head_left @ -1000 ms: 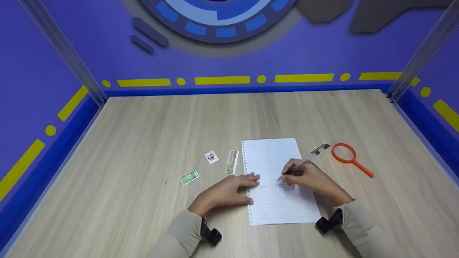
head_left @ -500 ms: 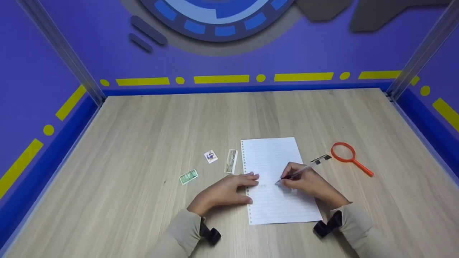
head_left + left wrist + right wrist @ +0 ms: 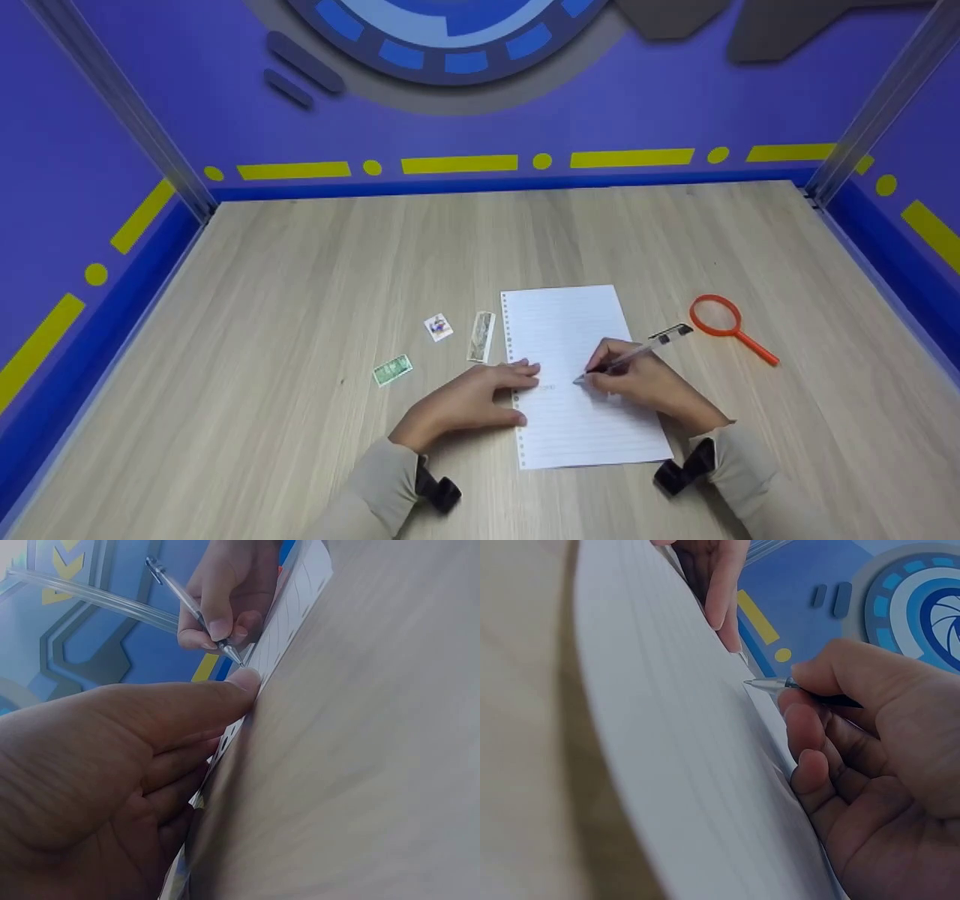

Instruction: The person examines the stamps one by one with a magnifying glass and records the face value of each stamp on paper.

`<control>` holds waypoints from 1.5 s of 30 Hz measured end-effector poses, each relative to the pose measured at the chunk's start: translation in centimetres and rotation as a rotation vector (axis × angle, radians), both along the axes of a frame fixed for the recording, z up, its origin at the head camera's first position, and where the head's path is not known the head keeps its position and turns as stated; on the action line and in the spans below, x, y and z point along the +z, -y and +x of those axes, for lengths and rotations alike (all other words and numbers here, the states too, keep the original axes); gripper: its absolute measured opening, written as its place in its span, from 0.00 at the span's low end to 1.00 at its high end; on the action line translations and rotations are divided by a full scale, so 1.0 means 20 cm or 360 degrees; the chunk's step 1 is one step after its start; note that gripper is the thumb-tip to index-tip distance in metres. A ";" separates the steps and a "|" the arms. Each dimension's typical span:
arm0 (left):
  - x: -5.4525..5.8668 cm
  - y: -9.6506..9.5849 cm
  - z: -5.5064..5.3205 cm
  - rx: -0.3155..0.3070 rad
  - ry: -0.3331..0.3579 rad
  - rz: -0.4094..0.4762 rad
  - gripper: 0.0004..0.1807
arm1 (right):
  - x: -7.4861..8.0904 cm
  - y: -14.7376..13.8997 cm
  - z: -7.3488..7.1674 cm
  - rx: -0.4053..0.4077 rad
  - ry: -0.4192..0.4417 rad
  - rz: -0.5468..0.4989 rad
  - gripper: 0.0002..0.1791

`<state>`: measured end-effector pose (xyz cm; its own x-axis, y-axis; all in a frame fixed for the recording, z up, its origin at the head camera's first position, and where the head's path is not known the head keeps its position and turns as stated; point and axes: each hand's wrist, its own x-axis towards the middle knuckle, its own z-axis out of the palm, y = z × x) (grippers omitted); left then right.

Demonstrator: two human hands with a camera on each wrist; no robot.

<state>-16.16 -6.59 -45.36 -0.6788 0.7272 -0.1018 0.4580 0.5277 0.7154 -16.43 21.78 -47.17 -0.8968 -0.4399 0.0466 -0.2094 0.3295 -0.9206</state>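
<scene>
One right hand [image 3: 630, 382] pinches a clear-barrelled pen [image 3: 661, 340] near its nib, thumb and fingers curled round the grip; the pen leans, its nib pointing down and towards the person's left at the middle of a loose-leaf sheet [image 3: 570, 322], its long axis running diagonally back over the hand so that the black tail end rises to the far right; whether the nib touches the paper I cannot tell. The left hand [image 3: 469, 397] rests on the sheet's punched left margin, fingers extended and the thumb spread well apart from them; faint writing [image 3: 547, 388] lies between the two hands.

The ruled sheet lies flat, its long axis running away from the person; left of it on the worktop [image 3: 300, 285] are a narrow grey stamp [image 3: 481, 337] just beside the margin, a small white picture stamp [image 3: 438, 328] and, nearer the person, a green stamp [image 3: 393, 370]; right of the sheet lies an orange magnifying glass [image 3: 738, 332], its handle pointing to the near right.
</scene>
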 end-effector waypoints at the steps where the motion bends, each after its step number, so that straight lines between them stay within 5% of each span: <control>1: 0.00 0.00 0.00 -0.0001 -0.0005 -0.0001 0.30 | 0.00 0.00 0.00 0.0003 0.0002 -0.0005 0.05; 19: 0.00 0.00 0.00 -0.0009 -0.0007 0.0001 0.30 | 0.00 -0.01 0.00 0.0011 -0.0083 0.0063 0.04; 45: 0.00 0.00 0.00 -0.0008 0.0005 0.0026 0.29 | 0.01 -0.01 0.01 0.0005 0.0006 0.0030 0.04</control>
<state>-16.17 -6.62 -45.32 -0.6749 0.7321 -0.0921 0.4581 0.5136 0.7255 -16.24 21.88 -46.98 -0.8957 -0.4432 0.0349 -0.2070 0.3463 -0.9150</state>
